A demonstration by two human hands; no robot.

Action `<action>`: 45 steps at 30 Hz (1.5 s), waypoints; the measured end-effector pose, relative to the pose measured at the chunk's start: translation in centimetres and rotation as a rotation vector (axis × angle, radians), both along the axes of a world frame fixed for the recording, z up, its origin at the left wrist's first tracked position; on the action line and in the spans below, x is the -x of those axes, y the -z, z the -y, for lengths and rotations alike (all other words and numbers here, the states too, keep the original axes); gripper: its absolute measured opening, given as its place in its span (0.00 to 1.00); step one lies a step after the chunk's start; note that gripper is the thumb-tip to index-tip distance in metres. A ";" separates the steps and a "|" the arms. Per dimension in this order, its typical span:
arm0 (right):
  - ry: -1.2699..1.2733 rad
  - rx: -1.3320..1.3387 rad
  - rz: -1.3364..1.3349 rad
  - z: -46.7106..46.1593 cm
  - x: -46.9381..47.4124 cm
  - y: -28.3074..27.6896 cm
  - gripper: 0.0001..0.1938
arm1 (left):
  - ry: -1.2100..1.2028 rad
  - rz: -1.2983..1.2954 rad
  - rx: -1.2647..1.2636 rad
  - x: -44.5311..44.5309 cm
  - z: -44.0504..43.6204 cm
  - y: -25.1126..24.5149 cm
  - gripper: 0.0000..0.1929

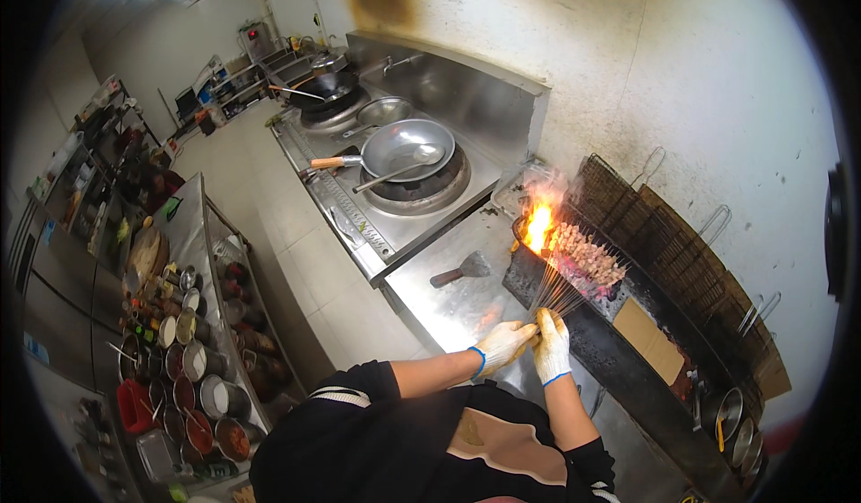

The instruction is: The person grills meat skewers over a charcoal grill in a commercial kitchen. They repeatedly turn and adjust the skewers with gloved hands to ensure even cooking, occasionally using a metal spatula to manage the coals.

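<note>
My left hand [506, 345] and my right hand [551, 343], both in white work gloves with blue cuffs, meet around the gathered ends of a bundle of thin skewers [553, 289]. The skewers fan out away from me over the near wall of a long black charcoal grill [533, 276]. Chunks of meat [592, 254] cover their far ends, above glowing coals. Tall orange flames [538, 224] rise at the left end of the grill, beside the meat. The gloves hide the skewer ends and part of my fingers.
A scraper [462, 269] lies on the steel counter [430, 301] left of the grill. Wire grill baskets [646, 214] lean against the wall behind. Cardboard [648, 341] lies on the grill's right part. A wok [407, 150] with a ladle sits on the stove; sauce pots [200, 431] crowd the left table.
</note>
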State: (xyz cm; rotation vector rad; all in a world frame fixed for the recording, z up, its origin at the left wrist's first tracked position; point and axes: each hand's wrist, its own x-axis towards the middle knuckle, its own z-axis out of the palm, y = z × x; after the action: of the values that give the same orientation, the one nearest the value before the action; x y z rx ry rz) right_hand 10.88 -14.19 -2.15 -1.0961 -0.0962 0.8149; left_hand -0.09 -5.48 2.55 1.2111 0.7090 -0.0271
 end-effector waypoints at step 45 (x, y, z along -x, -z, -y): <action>-0.226 0.731 0.874 -0.6 0.3 -3.8 0.35 | 0.029 0.290 -0.412 0.9 -2.9 4.6 0.10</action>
State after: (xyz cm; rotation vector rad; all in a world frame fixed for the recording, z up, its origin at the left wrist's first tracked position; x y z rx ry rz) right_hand 10.53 -13.59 1.61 -2.1147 -0.7060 0.5122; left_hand -0.97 -2.54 -2.06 1.5800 0.4523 0.2780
